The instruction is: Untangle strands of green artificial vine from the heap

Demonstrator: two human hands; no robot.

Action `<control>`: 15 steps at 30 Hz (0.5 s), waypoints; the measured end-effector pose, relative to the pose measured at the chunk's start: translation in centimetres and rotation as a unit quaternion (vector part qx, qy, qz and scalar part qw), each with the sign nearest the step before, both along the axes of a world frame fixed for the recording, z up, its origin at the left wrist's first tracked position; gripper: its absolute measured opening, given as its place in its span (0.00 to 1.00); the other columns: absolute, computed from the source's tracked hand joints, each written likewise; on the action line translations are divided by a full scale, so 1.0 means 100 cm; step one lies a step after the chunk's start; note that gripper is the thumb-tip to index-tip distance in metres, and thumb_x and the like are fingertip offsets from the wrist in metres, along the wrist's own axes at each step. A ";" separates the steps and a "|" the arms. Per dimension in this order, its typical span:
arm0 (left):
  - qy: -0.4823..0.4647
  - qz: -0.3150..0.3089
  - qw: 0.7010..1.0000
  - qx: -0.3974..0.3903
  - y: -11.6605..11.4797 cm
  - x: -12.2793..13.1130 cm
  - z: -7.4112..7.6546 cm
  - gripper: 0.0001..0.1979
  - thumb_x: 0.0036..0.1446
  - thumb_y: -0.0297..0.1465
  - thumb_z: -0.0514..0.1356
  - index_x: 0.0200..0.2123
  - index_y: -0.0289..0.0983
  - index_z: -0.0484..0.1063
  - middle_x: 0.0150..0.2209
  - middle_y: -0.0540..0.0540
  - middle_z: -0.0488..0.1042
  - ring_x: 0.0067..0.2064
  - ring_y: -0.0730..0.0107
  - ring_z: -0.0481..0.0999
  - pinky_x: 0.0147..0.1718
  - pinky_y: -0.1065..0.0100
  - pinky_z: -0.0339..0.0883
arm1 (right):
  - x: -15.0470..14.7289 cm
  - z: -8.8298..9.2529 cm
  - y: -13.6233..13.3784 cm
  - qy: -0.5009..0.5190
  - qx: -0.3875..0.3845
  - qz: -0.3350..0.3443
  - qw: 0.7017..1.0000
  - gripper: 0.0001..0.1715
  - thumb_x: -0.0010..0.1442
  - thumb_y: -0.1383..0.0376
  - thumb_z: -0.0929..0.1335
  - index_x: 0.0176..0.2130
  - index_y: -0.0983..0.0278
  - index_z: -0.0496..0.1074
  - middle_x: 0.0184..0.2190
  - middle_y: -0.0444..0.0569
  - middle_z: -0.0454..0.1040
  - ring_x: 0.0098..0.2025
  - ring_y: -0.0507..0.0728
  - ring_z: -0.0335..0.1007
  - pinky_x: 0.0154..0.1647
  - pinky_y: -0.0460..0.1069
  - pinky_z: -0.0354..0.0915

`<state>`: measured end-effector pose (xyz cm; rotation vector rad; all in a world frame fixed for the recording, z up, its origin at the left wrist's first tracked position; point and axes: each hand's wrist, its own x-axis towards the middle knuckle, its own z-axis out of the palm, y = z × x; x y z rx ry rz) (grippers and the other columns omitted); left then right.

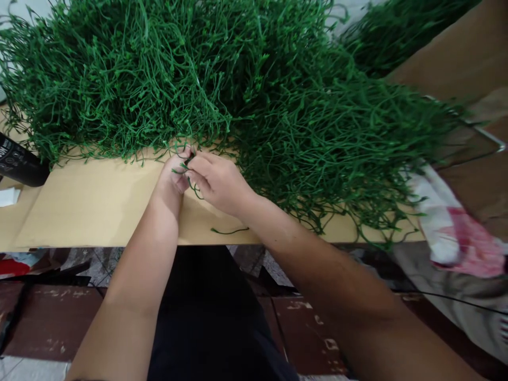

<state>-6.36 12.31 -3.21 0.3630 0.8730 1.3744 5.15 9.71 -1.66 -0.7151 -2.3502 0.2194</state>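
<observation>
Both my hands meet over a cardboard sheet, close to the front of a big heap of thin green plastic stems. My left hand is curled, with green stems between its fingers. My right hand pinches the same small bunch of green stems, thumb against fingers. A few stem ends curl out below and left of the pinch. The fingertips partly cover each other, so how many stems are held cannot be seen. One loose stem lies on the cardboard below my right hand.
The cardboard sheet covers the table up to its front edge. A black bottle and a white piece are at left. A second green pile spreads right, near a pink-and-white cloth and a brown carton.
</observation>
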 end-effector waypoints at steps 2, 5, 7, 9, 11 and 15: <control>-0.013 0.007 1.000 0.008 0.001 0.004 0.002 0.15 0.58 0.23 0.46 0.20 0.36 0.61 0.19 0.52 0.63 0.24 0.78 0.66 0.35 0.72 0.64 | 0.002 -0.004 -0.005 0.024 0.002 0.016 1.000 0.13 0.61 0.67 0.56 0.27 0.63 0.63 0.28 0.49 0.67 0.31 0.53 0.60 0.34 0.49 0.59; -0.006 0.011 1.000 -0.006 -0.001 0.010 0.005 0.16 0.57 0.21 0.44 0.20 0.37 0.60 0.17 0.53 0.60 0.22 0.78 0.65 0.37 0.71 0.65 | 0.002 -0.011 -0.014 0.056 0.040 0.008 0.998 0.12 0.60 0.69 0.57 0.25 0.63 0.60 0.23 0.48 0.64 0.28 0.53 0.57 0.31 0.48 0.57; 0.002 0.028 0.999 -0.026 -0.003 0.013 0.008 0.15 0.55 0.19 0.44 0.20 0.37 0.60 0.16 0.54 0.59 0.21 0.80 0.64 0.36 0.73 0.65 | 0.003 -0.014 -0.020 0.075 0.071 0.001 0.995 0.11 0.58 0.71 0.58 0.25 0.63 0.60 0.22 0.47 0.64 0.28 0.53 0.57 0.31 0.48 0.57; 0.017 0.036 0.998 -0.050 -0.005 0.016 0.011 0.14 0.55 0.19 0.45 0.22 0.38 0.59 0.16 0.55 0.60 0.19 0.80 0.63 0.34 0.73 0.65 | 0.005 -0.014 -0.025 0.086 0.086 0.002 0.993 0.10 0.57 0.72 0.58 0.25 0.63 0.59 0.22 0.47 0.62 0.27 0.53 0.56 0.31 0.48 0.57; 0.042 0.030 0.996 -0.074 -0.006 0.019 0.015 0.13 0.55 0.19 0.45 0.23 0.38 0.61 0.16 0.55 0.60 0.20 0.79 0.64 0.32 0.73 0.64 | 0.008 -0.013 -0.030 0.094 0.082 0.001 0.992 0.11 0.56 0.73 0.58 0.24 0.62 0.57 0.21 0.46 0.60 0.27 0.52 0.55 0.30 0.47 0.57; 0.077 0.022 0.993 -0.083 -0.005 0.023 0.014 0.11 0.57 0.21 0.46 0.26 0.36 0.63 0.16 0.55 0.61 0.21 0.80 0.68 0.29 0.74 0.63 | 0.011 -0.010 -0.038 0.117 0.043 -0.001 0.992 0.11 0.57 0.73 0.58 0.24 0.62 0.56 0.21 0.44 0.58 0.26 0.51 0.54 0.27 0.46 0.54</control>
